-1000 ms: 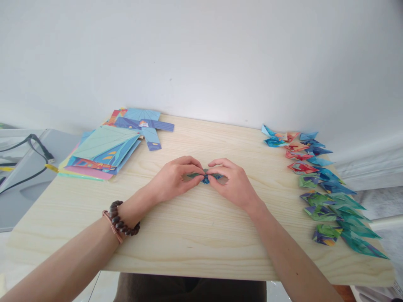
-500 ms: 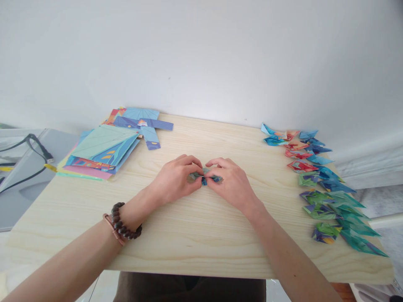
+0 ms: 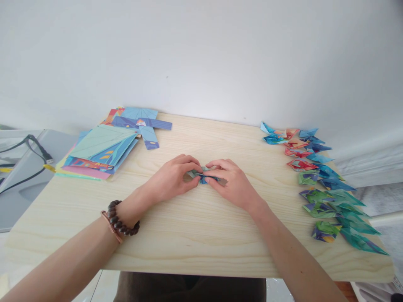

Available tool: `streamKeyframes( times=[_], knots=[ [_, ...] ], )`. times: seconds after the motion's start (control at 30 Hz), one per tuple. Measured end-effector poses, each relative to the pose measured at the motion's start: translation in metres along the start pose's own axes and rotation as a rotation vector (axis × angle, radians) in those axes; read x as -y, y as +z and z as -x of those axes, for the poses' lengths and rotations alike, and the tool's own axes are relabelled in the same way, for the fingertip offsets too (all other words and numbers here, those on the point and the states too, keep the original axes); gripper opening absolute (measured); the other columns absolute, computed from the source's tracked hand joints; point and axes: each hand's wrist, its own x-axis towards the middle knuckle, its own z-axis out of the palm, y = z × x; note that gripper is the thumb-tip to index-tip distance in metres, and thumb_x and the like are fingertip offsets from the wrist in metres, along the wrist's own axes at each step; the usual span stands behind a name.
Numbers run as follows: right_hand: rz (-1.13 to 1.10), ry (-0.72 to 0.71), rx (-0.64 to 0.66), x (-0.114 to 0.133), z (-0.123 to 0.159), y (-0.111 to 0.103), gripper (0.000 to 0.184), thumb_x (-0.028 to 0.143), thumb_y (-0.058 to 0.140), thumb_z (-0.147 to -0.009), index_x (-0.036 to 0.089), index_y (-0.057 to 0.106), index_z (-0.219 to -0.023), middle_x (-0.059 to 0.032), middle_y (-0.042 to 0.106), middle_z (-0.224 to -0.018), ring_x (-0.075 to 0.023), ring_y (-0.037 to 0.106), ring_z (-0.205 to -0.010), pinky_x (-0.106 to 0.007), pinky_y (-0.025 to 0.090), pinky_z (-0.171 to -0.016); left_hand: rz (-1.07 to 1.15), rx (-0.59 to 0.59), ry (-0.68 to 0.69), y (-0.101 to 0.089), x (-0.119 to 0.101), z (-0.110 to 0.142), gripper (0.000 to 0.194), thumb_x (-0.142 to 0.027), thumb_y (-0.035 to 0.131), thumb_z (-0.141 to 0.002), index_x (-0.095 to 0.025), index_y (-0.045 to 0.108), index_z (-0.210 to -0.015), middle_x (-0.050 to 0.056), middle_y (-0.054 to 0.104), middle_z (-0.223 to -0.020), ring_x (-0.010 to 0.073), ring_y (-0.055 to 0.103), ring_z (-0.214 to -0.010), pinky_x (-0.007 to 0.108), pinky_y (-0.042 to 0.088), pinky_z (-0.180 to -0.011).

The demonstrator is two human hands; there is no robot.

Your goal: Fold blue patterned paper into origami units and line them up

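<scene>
A small folded paper piece [image 3: 204, 178], blue and pale green, sits between my hands over the middle of the wooden table. My left hand [image 3: 176, 175] pinches its left side between thumb and fingers. From the other side, my right hand [image 3: 231, 178] grips the right part, thumb below and fingers above. My fingers cover much of the paper, so its full shape is hidden. A dark bead bracelet [image 3: 118, 222] and a copper-coloured bangle [image 3: 110, 228] circle my left wrist.
Folded paper boats in blue [image 3: 330, 184], red [image 3: 298, 165] and green [image 3: 359, 224] line the right side of the table [image 3: 189, 247]. Flat paper sheets [image 3: 100, 144] are stacked at the left. Black cables [image 3: 39, 153] lie on a grey surface beyond the left edge. A white wall [image 3: 201, 58] stands behind.
My fingers have shifted slightly on the paper, and the right fingertips now lie further across it. Both hands stay in nearly the same place.
</scene>
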Motion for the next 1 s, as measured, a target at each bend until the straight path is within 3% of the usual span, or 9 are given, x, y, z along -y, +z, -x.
streamKeyframes(
  times=[0.1, 0.23, 0.5, 1.0],
  knots=[
    [-0.100, -0.039, 0.015, -0.003, 0.003, -0.002, 0.027, 0.028, 0.061, -0.082, 0.027, 0.063, -0.108, -0.0027, 0.057, -0.117, -0.0177, 0.053, -0.104, -0.036, 0.045, -0.093, 0.016, -0.021, -0.014, 0.001, 0.002, 0.001, 0.020, -0.024, 0.051, -0.084, -0.018, 0.062, -0.100, 0.007, 0.059, -0.105, 0.0186, 0.055, -0.097, 0.033, 0.046, -0.087],
    [-0.127, -0.079, 0.058, -0.004, 0.003, -0.002, 0.017, 0.025, 0.058, -0.084, 0.027, 0.067, -0.099, -0.0024, 0.050, -0.127, -0.0152, 0.056, -0.096, -0.034, 0.048, -0.088, 0.005, -0.010, -0.006, 0.002, 0.002, 0.003, 0.020, -0.024, 0.051, -0.084, -0.018, 0.061, -0.101, 0.008, 0.058, -0.106, 0.0196, 0.053, -0.100, 0.034, 0.045, -0.089],
    [-0.040, -0.051, 0.045, 0.000, 0.001, 0.001, 0.019, 0.023, 0.048, -0.090, 0.021, 0.066, -0.092, -0.0043, 0.055, -0.120, -0.0163, 0.055, -0.094, -0.037, 0.047, -0.088, 0.004, 0.044, 0.034, -0.003, 0.000, 0.004, 0.028, -0.025, 0.053, -0.085, -0.021, 0.057, -0.112, 0.005, 0.055, -0.112, 0.0182, 0.051, -0.105, 0.033, 0.042, -0.093],
    [-0.018, 0.036, 0.023, 0.008, 0.001, 0.005, 0.015, 0.014, 0.045, -0.088, 0.018, 0.059, -0.089, -0.0054, 0.056, -0.114, -0.0183, 0.050, -0.105, -0.036, 0.041, -0.094, -0.028, -0.002, 0.104, 0.000, 0.003, 0.006, 0.019, -0.025, 0.050, -0.088, -0.021, 0.059, -0.104, 0.005, 0.054, -0.115, 0.0162, 0.053, -0.102, 0.031, 0.045, -0.088]
  ],
)
